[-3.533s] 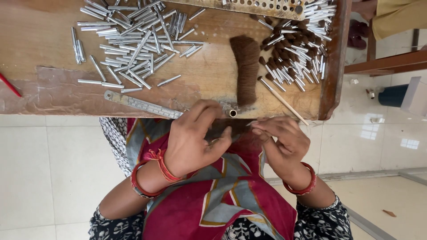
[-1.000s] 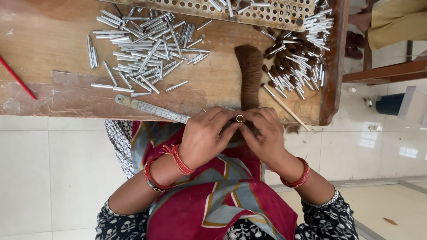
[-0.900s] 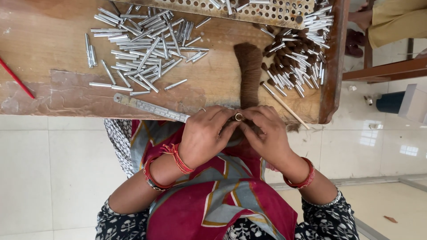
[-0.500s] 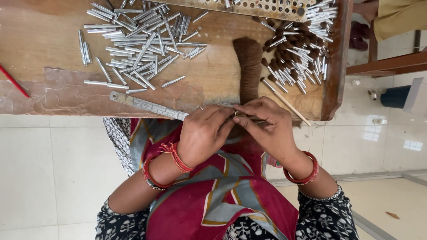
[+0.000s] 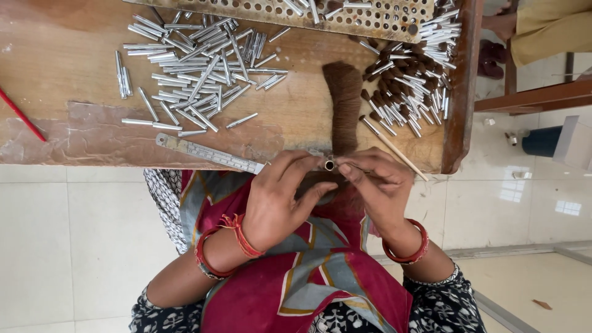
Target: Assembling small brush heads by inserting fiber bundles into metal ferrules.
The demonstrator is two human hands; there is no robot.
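My left hand (image 5: 280, 200) pinches a small silver metal tube (image 5: 330, 165) at the near edge of the wooden table (image 5: 55, 68), its open end facing up. My right hand (image 5: 382, 188) meets it from the right, fingertips at the tube's mouth, pinching a thin tuft of brown hair. A bundle of brown hair (image 5: 343, 102) lies on the table just beyond both hands. Both wrists wear red bangles.
A heap of empty silver tubes (image 5: 197, 55) lies at the table's left. Finished tubes with brown tips (image 5: 410, 80) pile at the right. A metal ruler (image 5: 209, 154), a thin wooden stick (image 5: 394, 148), a perforated tray (image 5: 320, 12) and a red stick (image 5: 21, 117) also sit there. Another person's legs (image 5: 536, 31) show at top right.
My hands, apart 3.5 s ago, have come together around the tube at the table edge. Over the last second they only shift slightly.
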